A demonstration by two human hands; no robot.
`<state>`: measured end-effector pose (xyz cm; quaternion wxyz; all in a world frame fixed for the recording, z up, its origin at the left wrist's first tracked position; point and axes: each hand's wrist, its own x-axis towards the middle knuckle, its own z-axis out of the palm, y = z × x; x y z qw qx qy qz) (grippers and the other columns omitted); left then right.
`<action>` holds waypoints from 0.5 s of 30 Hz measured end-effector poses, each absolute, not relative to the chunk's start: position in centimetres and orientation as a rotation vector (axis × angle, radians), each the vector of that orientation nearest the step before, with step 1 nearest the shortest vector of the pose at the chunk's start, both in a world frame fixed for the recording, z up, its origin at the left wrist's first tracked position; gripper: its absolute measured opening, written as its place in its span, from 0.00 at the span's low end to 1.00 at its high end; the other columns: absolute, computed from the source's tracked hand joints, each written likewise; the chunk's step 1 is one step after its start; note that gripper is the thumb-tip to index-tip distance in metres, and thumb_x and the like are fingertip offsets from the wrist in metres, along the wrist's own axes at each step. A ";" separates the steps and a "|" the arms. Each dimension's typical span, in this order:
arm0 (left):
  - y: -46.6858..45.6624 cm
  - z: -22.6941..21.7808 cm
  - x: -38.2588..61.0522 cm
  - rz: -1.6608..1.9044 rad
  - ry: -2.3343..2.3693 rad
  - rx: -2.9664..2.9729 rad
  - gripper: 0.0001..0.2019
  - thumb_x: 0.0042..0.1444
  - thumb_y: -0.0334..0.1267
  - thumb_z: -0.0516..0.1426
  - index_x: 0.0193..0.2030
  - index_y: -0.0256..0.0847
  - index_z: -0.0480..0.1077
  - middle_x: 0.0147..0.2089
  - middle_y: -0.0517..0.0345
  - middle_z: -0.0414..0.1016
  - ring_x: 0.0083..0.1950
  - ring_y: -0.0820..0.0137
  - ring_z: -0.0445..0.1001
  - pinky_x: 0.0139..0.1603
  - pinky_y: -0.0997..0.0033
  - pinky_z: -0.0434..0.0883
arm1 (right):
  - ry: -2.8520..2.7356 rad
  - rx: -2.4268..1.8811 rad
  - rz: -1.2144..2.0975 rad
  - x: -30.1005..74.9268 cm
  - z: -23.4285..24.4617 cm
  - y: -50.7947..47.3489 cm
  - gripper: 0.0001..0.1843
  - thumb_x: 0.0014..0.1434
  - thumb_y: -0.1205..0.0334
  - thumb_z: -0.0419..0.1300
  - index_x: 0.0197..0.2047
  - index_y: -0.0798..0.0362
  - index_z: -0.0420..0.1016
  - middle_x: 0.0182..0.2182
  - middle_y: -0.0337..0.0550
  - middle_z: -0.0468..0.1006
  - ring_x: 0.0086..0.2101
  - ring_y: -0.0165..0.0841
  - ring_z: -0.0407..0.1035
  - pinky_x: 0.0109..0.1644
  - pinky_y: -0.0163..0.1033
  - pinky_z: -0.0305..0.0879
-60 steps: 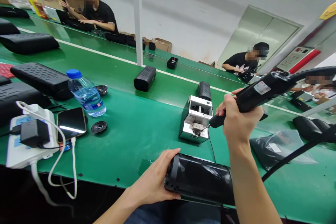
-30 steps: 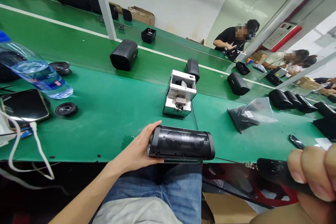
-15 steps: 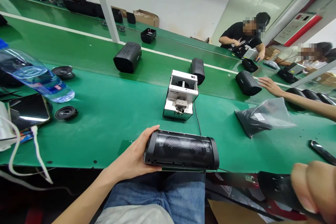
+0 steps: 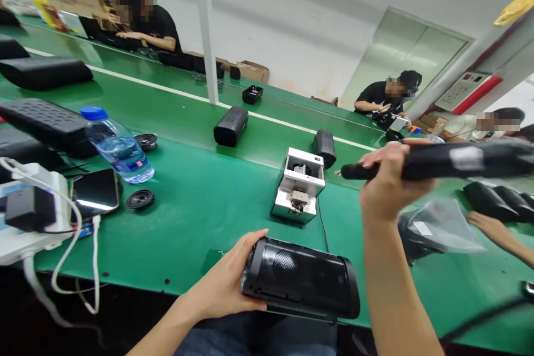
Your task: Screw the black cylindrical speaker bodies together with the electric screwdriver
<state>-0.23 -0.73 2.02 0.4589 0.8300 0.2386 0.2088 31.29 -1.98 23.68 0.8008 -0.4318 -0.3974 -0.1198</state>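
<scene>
Closest to my view, at the front edge of the green bench [image 4: 187, 228], lies a black speaker housing [image 4: 302, 278], a long rounded block of glossy plastic with matt end bands and a patch of fine perforations; whether it rests on the surface or is held just over it, I cannot tell. The left hand [image 4: 233, 275] is clamped around its left end, digits along the far and near edges. The right hand [image 4: 390, 178] is curled tightly about a black electric screwdriver [image 4: 442, 161], blurred, its tip pointing left and well apart from the housing. On my left I see a white power strip [image 4: 25, 228], a glossy phone [image 4: 95, 192], a round speaker driver [image 4: 140, 199] and a clear water bottle [image 4: 120, 147] with a blue cap. Beyond the housing stands a boxy white screw feeder [image 4: 298, 186], partly in front of a dimpled black case [image 4: 325, 147]. The right forearm blocks part of the bench beside a clear plastic bag [image 4: 442, 228], near which a co-worker's hand [image 4: 490, 225] reaches in. Farther off, two people in black shirts [image 4: 161, 25] work along the far side.
</scene>
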 end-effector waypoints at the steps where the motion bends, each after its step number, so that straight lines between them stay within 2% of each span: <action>1: -0.7 1.9 -0.2 0.521 0.576 2.037 0.68 0.48 0.37 0.83 0.87 0.62 0.47 0.84 0.42 0.63 0.81 0.38 0.72 0.81 0.37 0.73 | -0.858 -0.887 -0.282 30.6 23.7 -1.6 0.16 0.64 0.57 0.74 0.48 0.51 0.72 0.27 0.34 0.73 0.26 0.34 0.70 0.33 0.39 0.74; 4: -0.6 1.5 0.0 0.544 0.501 2.028 0.71 0.47 0.42 0.85 0.87 0.63 0.46 0.83 0.41 0.63 0.81 0.37 0.70 0.82 0.34 0.71 | -0.826 -0.807 -0.307 28.3 24.9 -2.4 0.15 0.57 0.67 0.66 0.48 0.45 0.73 0.24 0.29 0.69 0.22 0.35 0.62 0.29 0.41 0.68; 7: -0.5 1.4 0.1 0.546 0.454 2.016 0.73 0.45 0.42 0.86 0.87 0.64 0.45 0.81 0.42 0.65 0.81 0.37 0.70 0.83 0.33 0.69 | -0.837 -0.807 -0.257 26.4 26.5 -3.9 0.17 0.53 0.71 0.64 0.45 0.43 0.78 0.23 0.31 0.66 0.22 0.35 0.57 0.26 0.41 0.62; 10: -0.4 1.6 0.2 0.527 0.460 1.998 0.72 0.45 0.37 0.86 0.87 0.63 0.45 0.81 0.43 0.64 0.80 0.38 0.69 0.83 0.34 0.69 | -0.969 -0.888 -0.111 25.2 26.4 -3.6 0.12 0.56 0.68 0.71 0.42 0.47 0.76 0.22 0.32 0.68 0.19 0.34 0.59 0.24 0.41 0.62; 13: -0.4 1.8 0.2 0.506 0.455 1.983 0.72 0.44 0.34 0.85 0.86 0.65 0.46 0.81 0.45 0.64 0.80 0.39 0.69 0.82 0.36 0.70 | -1.040 -0.991 -0.016 24.7 24.9 -1.7 0.14 0.61 0.63 0.75 0.41 0.49 0.72 0.22 0.31 0.69 0.19 0.35 0.65 0.25 0.41 0.68; 15: -0.5 1.9 0.2 0.500 0.450 1.968 0.72 0.44 0.31 0.84 0.86 0.66 0.45 0.81 0.46 0.64 0.80 0.40 0.69 0.81 0.37 0.72 | -1.043 -1.049 0.008 24.7 24.1 -0.4 0.15 0.62 0.60 0.75 0.41 0.50 0.72 0.22 0.31 0.69 0.19 0.35 0.66 0.26 0.40 0.69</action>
